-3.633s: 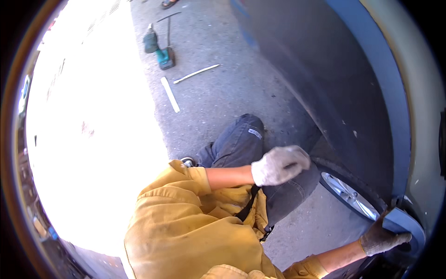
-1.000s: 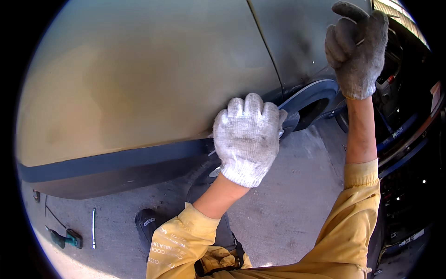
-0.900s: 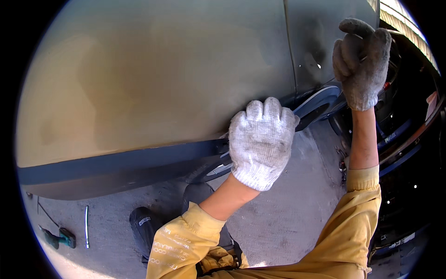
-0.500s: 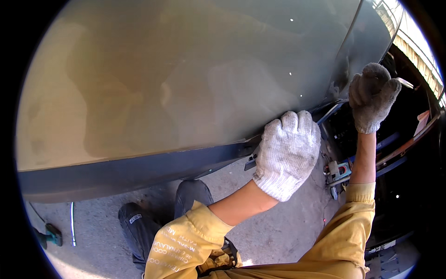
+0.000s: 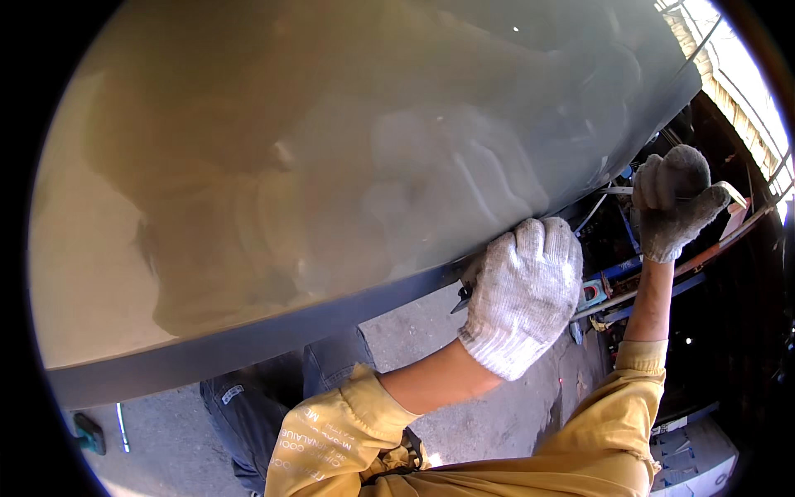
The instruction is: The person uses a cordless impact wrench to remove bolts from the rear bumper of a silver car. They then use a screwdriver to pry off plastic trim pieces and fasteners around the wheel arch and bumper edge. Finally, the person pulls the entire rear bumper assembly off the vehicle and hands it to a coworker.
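Observation:
A large glossy grey-gold car body panel (image 5: 331,166) fills the upper view, with a dark trim band (image 5: 207,348) along its lower edge. My left hand (image 5: 523,290), in a pale knitted glove, has its fingers curled at that edge over a dark trim piece (image 5: 464,294), whose held part is mostly hidden. Farther right, my right hand (image 5: 672,207), in a darker, dirty grey glove, is closed round a slim metal bar (image 5: 614,191) near the panel's far end; how much of the bar lies behind the glove is hidden.
My bent knees (image 5: 330,364) are below the panel. A teal power tool (image 5: 89,433) and a silver bar (image 5: 123,427) lie on the concrete floor (image 5: 464,431). Cluttered metal parts (image 5: 600,294) and rails are at the right, with a box (image 5: 696,455) at the lower right.
Both hands have moved rightward in view, and the right hand has come down from its raised position. The view has shifted, so more panel shows and the wheel is out of sight.

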Available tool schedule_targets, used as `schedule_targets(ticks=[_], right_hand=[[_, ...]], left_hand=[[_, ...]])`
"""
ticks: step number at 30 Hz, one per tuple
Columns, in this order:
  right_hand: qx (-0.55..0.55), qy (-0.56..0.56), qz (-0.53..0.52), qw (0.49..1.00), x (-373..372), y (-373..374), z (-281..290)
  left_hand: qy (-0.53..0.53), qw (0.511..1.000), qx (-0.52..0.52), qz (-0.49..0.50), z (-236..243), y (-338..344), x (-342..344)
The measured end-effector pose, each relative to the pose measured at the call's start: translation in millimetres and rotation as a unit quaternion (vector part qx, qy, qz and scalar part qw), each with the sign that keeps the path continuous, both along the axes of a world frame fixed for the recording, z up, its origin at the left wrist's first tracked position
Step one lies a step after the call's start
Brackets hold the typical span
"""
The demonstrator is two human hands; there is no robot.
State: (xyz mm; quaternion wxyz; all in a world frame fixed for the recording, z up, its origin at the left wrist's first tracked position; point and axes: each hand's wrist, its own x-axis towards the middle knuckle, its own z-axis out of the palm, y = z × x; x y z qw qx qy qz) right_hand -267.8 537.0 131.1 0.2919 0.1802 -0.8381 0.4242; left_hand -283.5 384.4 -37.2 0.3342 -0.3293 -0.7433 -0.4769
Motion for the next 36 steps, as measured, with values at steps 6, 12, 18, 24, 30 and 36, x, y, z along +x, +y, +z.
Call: schedule_targets(ticks=[6, 12, 18, 24, 30, 36], right_hand=[[-0.002, 0.043, -0.094, 0.995, -19.7, -7.9, 1.3], [0.022, 0.163, -0.149, 0.975, -35.6, -10.8, -2.3], [-0.038, 0.131, -0.103, 0.985, -32.1, -1.8, 9.7], [-0.110, 0.110, -0.092, 0.984, -33.5, 18.3, 14.8], [-0.121, 0.054, -0.031, 0.991, -28.9, 22.4, 23.4], [0.042, 0.061, -0.075, 0.994, -28.6, 21.8, 51.7]], left_hand=[[0.007, 1.000, 0.005, -0.030, -1.9, 2.2, -3.1], [0.028, 0.999, 0.023, -0.032, -7.2, 0.3, -8.8], [0.009, 0.999, 0.025, -0.020, -5.5, 2.2, -4.6], [-0.009, 1.000, 0.005, -0.014, -0.5, 0.6, 1.3], [-0.009, 1.000, 0.008, -0.018, 4.5, -1.6, 1.2], [-0.008, 1.000, 0.015, -0.015, 8.7, 2.3, -2.6]])
